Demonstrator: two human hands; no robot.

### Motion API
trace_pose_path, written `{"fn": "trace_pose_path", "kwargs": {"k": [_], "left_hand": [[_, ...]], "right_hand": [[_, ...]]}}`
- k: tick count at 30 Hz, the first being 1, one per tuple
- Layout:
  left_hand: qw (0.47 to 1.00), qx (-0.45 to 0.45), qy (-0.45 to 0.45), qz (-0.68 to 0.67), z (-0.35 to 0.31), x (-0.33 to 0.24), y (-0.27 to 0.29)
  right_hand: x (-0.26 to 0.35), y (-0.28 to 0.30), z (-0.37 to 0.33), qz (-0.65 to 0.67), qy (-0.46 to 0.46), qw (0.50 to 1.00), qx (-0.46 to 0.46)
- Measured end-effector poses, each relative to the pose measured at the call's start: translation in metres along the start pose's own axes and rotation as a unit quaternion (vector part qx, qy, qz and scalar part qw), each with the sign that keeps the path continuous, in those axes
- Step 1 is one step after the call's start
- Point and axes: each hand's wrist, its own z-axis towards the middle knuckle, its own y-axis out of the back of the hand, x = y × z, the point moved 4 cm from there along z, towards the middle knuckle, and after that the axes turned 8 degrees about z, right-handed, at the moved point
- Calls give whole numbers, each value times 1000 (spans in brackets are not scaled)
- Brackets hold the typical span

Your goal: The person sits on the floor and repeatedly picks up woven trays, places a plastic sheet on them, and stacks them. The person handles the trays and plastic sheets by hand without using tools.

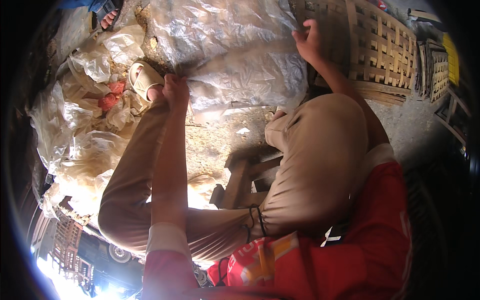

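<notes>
A wide, crinkled sheet of clear plastic (230, 55) spreads in front of my legs. My left hand (176, 91) is closed on its near left edge, beside my sandalled foot. At the sheet's right edge is my right hand (308, 42), with its fingers apart. One fingertip meets or overlaps the plastic's edge; whether it touches cannot be told. Beyond that hand, to the right, lies a woven bamboo basket or panel (382, 47).
Crumpled clear plastic bags (82, 120), with a red scrap (111, 96) among them, heap up on the left. A low wooden stool (240, 182) stands between my legs. Stacked woven slats (434, 70) are at the far right. Another person's hand (108, 20) shows at the top left.
</notes>
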Motion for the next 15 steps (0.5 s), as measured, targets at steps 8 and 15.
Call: {"fn": "trace_pose_path", "kwargs": {"k": [8,15], "left_hand": [[999,-27,-37,17,-13,-1,0],[997,54,-58,11,6,20,-4]], "right_hand": [[-30,12,-83,20,-229,962,150],[-43,16,-116,109,-253,924,265]]}}
